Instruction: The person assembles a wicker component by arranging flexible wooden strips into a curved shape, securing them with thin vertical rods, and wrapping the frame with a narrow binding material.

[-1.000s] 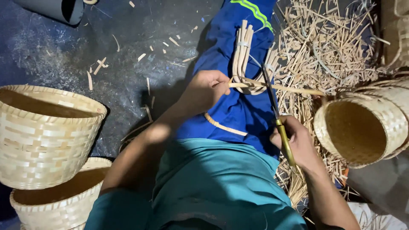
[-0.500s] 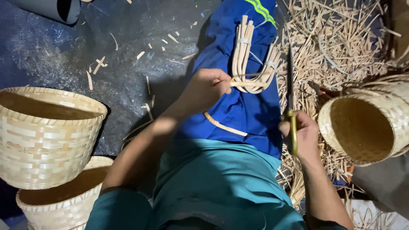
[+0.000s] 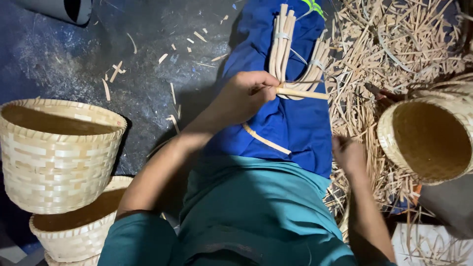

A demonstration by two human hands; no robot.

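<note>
My left hand [image 3: 244, 96] is closed on a short pale bamboo stick [image 3: 303, 93] that points to the right across my blue-clad leg [image 3: 290, 133]. Just above it a tied bundle of bent bamboo strips [image 3: 288, 49] lies on that leg. My right hand [image 3: 347, 153] is low at the edge of the bamboo shavings, blurred, and no knife shows in it. I cannot tell how its fingers are set.
A woven bamboo basket [image 3: 54, 152] stands at the left on a stack of others [image 3: 79, 229]. Another basket [image 3: 428, 138] lies on its side at the right. Bamboo shavings [image 3: 394, 44] cover the floor on the right. A dark pipe [image 3: 69, 7] lies top left.
My right hand held a yellow-handled knife up by the bundle; now it has dropped to the shavings and the knife is out of sight. My left hand stays on the stick.
</note>
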